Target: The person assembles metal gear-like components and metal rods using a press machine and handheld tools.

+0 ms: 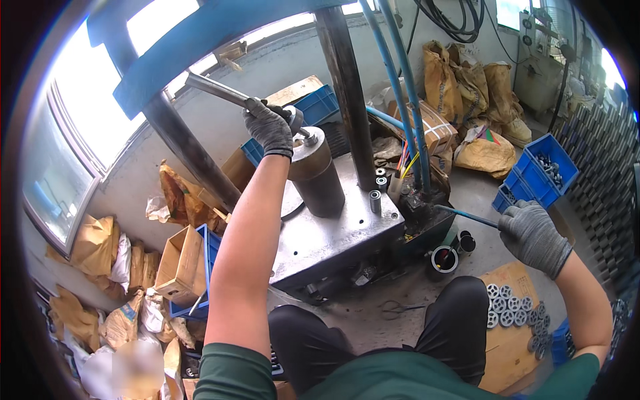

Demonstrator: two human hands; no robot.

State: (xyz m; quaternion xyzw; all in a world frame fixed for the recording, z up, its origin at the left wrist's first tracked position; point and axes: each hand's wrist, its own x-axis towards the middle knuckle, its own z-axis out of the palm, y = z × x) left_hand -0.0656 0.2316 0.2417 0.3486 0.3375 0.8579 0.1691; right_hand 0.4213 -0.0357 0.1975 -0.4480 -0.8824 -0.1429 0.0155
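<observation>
My left hand (269,127), in a grey glove, is closed around a long steel lever bar (212,89) above a brown metal cylinder (316,173) that stands on the grey press table (327,240). My right hand (533,237), also gloved, grips the end of a thin blue-handled rod (467,215) that reaches toward the right side of the press. Small steel bushings (375,199) stand on the table near the dark upright column (345,87).
Round toothed metal parts (507,308) lie on cardboard by my right knee. Blue bins (541,170) with parts stand at the right, sacks (467,83) behind them. Cardboard boxes (180,263) and paper bags crowd the left floor. Two cups (445,259) sit beside the press.
</observation>
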